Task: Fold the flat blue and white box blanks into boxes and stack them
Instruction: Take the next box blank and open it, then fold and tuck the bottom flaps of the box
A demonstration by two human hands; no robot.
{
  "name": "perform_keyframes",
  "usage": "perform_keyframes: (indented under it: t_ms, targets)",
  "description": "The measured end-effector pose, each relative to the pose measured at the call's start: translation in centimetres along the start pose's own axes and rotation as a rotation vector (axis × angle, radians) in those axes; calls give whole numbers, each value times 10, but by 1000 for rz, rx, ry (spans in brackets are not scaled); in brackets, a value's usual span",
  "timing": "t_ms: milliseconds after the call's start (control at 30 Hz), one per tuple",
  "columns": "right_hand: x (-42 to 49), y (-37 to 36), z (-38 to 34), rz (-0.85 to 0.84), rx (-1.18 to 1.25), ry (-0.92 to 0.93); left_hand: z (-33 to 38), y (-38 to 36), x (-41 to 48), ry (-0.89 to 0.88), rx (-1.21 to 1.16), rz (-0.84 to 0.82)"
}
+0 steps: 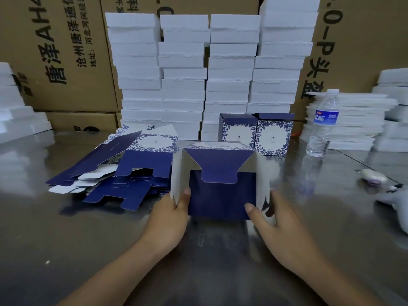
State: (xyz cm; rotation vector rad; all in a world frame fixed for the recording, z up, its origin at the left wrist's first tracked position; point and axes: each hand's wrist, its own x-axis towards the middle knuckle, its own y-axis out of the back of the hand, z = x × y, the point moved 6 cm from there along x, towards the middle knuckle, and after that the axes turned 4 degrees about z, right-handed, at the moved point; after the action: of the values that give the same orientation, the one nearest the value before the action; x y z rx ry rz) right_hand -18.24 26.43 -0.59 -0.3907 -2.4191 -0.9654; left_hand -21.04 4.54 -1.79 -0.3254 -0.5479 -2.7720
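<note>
Left hand point(174, 208): the left wall of the half-folded box point(221, 195) is pinched, with the thumb laid on the dark blue bottom panel; the other fingers are hidden behind the wall.
Right hand point(272, 215): the right wall is pinched likewise, with the thumb set at the panel's lower corner.
Half-folded box: it is held between both hands over the steel table point(198, 257), bottom end turned to the camera. Whether it rests on the table cannot be told. A tongued flap is folded down over the large blue panel.
Step in hand: the bottom closure is judged to be under way.
Done well: the walls should be kept square while the tongue is tucked fully under the panel, so that no corner is creased.
Flat blanks point(123, 173): these are heaped loosely just left of the box.
Finished boxes point(256, 133): two are stood upright side by side, just behind the box.
Water bottle point(322, 122): it is stood behind and to the right of the box.
</note>
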Motion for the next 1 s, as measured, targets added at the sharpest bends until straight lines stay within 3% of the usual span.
perform_keyframes:
  t_ms: [100,333,433,700,800,900,1000]
  targets:
    - [0,-1,0,-65,-28,-60,5,-2,-3,-22,-23,-27]
    - [2,-8,11,-3,368,-284,15,-10,-16,-109,-47,-130]
    - [3,-7,14,-5,424,-350,16,-9,-17,-158,-21,-115]
    - [3,-3,10,74,519,-376,25,-8,-20,-236,-83,-104]
    - [3,-2,6,110,588,-354,22,-9,-18,-119,-232,-130]
    - [2,-3,2,121,669,-356,16,-22,-20,156,-428,-270]
    - [0,-6,-2,82,738,-363,16,-33,-27,282,-598,-401]
